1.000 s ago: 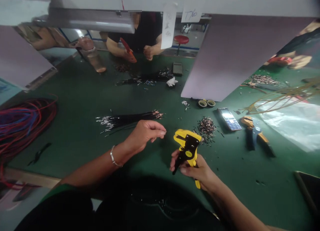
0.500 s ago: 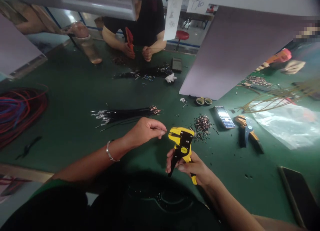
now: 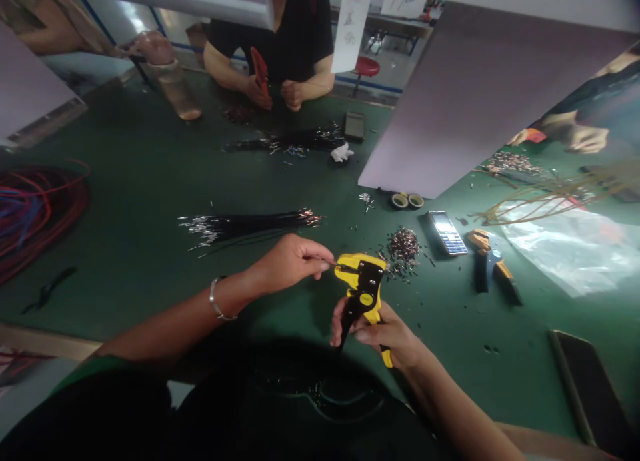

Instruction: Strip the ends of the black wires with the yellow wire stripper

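Right hand (image 3: 380, 334) is clenched around the handles of a yellow-and-black wire stripper (image 3: 363, 291), with the tool held up off the desk and its jaw end angled toward the left hand (image 3: 287, 264). That pose looks chosen to bring the jaws to the wire. Left hand pinches a thin dark wire (image 3: 325, 262) between thumb and forefinger, tip at the stripper's jaws; can't tell whether it's inside them. Silver bracelet (image 3: 216, 300) on the left wrist. The green-topped desk (image 3: 125, 148) has a bundle of black wires with bright bare ends (image 3: 250, 224) just beyond the left hand, laid roughly parallel, likely for easy picking. Loose heap of short metal-tipped wire pieces (image 3: 403, 246) sits just past the stripper, within easy reach. Further right are a keypad mobile phone (image 3: 447, 232) and a second yellow-and-blue hand tool (image 3: 493, 264). Coil of red and blue wire (image 3: 35, 208) at the far left. Across the desk, a co-worker's hands (image 3: 270, 94) hold a red-handled tool (image 3: 260, 71) above another black wire bundle (image 3: 285, 140).
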Motion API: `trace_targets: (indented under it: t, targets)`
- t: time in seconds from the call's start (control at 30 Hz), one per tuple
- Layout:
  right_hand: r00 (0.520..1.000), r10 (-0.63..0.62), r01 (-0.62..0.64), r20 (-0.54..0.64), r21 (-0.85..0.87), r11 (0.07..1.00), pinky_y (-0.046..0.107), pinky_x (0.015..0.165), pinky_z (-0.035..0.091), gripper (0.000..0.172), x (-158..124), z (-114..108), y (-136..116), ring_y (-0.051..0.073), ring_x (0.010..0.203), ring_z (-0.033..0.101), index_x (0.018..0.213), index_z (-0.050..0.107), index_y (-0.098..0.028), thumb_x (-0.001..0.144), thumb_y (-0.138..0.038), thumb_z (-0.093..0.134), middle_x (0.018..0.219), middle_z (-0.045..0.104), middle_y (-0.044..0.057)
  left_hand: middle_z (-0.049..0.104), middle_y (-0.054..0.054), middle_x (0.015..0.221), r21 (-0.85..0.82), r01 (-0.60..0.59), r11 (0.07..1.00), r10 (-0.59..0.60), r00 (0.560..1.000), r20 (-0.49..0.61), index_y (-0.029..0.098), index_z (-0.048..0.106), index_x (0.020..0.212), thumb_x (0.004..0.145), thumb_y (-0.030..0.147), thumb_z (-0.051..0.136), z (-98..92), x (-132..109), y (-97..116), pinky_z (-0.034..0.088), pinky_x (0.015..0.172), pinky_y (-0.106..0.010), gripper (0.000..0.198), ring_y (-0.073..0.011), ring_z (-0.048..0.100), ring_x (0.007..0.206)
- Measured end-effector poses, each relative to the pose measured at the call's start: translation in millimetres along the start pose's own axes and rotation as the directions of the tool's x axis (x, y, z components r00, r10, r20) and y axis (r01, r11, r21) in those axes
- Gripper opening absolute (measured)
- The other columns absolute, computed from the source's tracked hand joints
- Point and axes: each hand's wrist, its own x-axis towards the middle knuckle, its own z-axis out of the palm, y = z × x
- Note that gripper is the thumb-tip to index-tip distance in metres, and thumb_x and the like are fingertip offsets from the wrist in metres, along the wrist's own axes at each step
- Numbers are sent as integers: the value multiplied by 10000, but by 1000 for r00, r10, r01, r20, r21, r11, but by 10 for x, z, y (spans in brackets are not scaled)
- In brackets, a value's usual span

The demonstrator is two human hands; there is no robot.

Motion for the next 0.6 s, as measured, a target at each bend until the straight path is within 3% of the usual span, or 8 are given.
trace_targets:
  t: [0.6]
  targets:
    - [1000, 9, -9, 9, -10, 1000, 404, 750, 501, 400, -13, -13, 17, 234, 750, 638, 999, 633, -150, 666, -326, 770, 813, 685, 66, 661, -24, 550, -199, 104, 974, -98, 994, 42, 152, 740, 717, 692, 179, 671, 53, 12, -37, 387, 401, -195, 78, -75, 483, 415]
